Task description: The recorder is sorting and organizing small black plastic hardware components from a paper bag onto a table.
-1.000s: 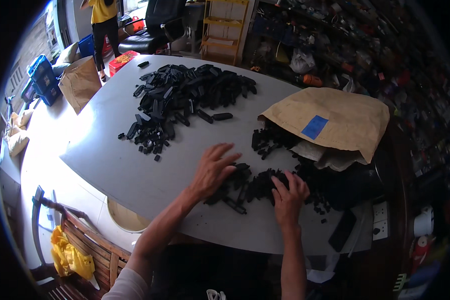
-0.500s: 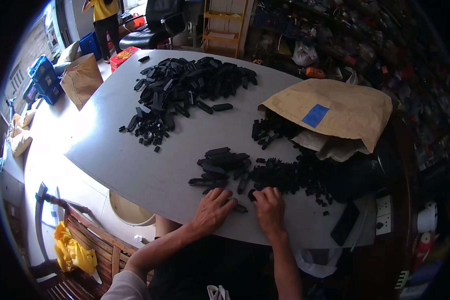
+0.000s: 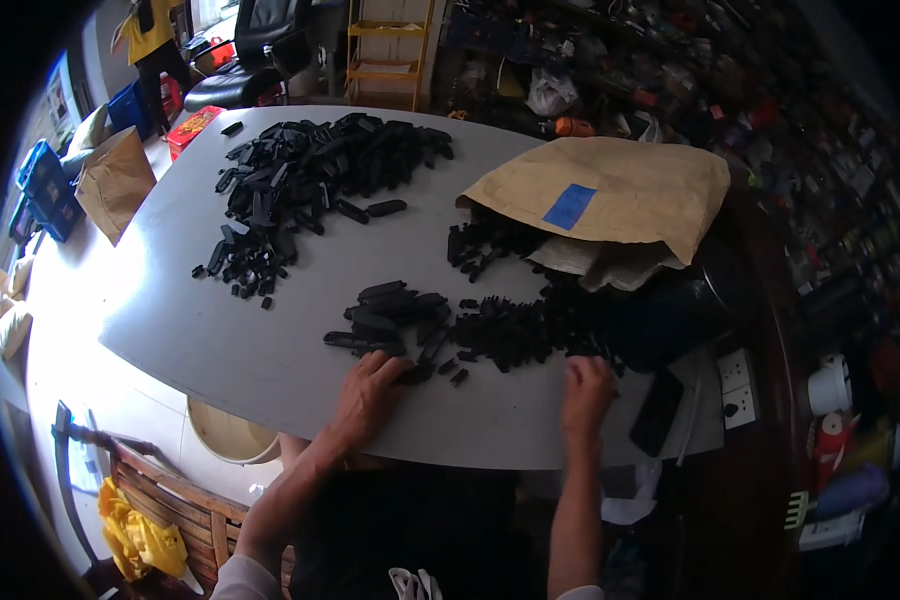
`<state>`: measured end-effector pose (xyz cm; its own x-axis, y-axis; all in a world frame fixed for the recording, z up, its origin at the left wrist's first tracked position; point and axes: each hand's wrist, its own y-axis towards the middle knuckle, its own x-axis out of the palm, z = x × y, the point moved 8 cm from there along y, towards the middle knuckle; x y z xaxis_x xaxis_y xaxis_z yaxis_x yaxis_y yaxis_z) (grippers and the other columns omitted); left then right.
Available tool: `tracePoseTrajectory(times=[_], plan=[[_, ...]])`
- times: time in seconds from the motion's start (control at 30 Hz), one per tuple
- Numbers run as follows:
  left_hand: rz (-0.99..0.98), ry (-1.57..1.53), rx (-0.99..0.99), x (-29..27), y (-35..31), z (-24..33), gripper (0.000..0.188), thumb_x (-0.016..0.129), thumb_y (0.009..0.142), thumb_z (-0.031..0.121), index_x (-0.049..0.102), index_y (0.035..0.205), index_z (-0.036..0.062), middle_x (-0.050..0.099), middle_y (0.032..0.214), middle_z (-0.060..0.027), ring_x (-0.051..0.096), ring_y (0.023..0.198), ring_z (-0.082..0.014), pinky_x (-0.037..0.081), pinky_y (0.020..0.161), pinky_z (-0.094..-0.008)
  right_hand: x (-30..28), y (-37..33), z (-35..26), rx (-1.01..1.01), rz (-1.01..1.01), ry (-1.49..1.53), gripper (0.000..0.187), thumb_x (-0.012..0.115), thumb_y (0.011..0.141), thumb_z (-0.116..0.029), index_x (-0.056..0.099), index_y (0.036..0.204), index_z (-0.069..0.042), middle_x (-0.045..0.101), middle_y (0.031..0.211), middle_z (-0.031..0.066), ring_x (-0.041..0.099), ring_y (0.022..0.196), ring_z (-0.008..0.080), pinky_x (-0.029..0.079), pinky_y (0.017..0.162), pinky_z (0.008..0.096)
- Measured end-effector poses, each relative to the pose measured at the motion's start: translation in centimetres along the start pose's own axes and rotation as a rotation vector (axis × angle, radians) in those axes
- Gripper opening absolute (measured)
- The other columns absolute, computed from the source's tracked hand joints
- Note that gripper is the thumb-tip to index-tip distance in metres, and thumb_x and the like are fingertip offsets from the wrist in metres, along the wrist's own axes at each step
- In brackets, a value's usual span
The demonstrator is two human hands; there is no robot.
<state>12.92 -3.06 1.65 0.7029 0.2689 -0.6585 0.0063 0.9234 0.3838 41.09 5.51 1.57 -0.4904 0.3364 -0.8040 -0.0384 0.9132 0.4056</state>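
Near the table's front edge, my left hand (image 3: 366, 402) has its fingers closed on a long black plastic casing (image 3: 416, 374), partly covered by the fingertips. Just beyond it lies a small heap of similar long casings (image 3: 390, 305). My right hand (image 3: 588, 392) is at the front edge of a spread of small black plastic pieces (image 3: 510, 332), its fingers drawn together. Whatever those fingers hold, if anything, is hidden. Between the hands, a loose small black piece (image 3: 459, 377) rests on the table.
On the grey table (image 3: 370, 250), a large pile of black casings (image 3: 320, 165) lies at the far left. A brown paper sack (image 3: 640, 195) with a blue patch lies on the right. A dark phone-like slab (image 3: 657, 412) is beside my right hand. Far left, a person (image 3: 153, 50) stands.
My right hand has moved right, away from my left hand, to the small pieces. A small piece now lies loose between them. The whole view has shifted, so the table sits further left.
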Motion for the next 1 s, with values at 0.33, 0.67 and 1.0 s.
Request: tracePoseTrajectory(times=[0.33, 0.67, 1.0], plan=[[-0.269, -0.712, -0.526, 3.2, -2.8, -1.1, 0.017, 0.056, 0.089, 0.007, 0.060, 0.103, 0.0001, 0.058, 0.076, -0.0050, 0.054, 0.063, -0.0089, 0.045, 0.059, -0.0243, 1.8, 1.4, 0.5, 0.012, -0.106, -0.206, 0.015, 0.063, 0.083, -0.005, 0.055, 0.095, -0.003, 0.054, 0.098, 0.0116, 0.057, 0.088, 0.0296, 0.048, 0.070, 0.0399], [-0.272, -0.790, -0.584, 3.0, -3.5, -2.0, 0.019, 0.059, 0.087, 0.007, 0.063, 0.103, -0.0016, 0.060, 0.085, -0.0076, 0.059, 0.075, -0.0126, 0.049, 0.069, -0.0272, 1.7, -0.6, 0.1, 0.083, -0.079, 0.247, 0.018, 0.060, 0.082, 0.002, 0.060, 0.099, -0.002, 0.060, 0.086, 0.0083, 0.058, 0.072, 0.0185, 0.047, 0.060, 0.0327], [-0.091, -0.571, -0.432, 0.9, -4.4, -2.6, 0.023, 0.067, 0.073, -0.002, 0.062, 0.095, 0.0011, 0.059, 0.089, -0.0079, 0.060, 0.081, -0.0182, 0.049, 0.071, -0.0307, 2.6, -3.0, -6.7, 0.131, -0.398, 0.670, 0.014, 0.060, 0.083, 0.003, 0.066, 0.096, 0.000, 0.058, 0.083, 0.0036, 0.058, 0.069, 0.0092, 0.049, 0.053, 0.0219]])
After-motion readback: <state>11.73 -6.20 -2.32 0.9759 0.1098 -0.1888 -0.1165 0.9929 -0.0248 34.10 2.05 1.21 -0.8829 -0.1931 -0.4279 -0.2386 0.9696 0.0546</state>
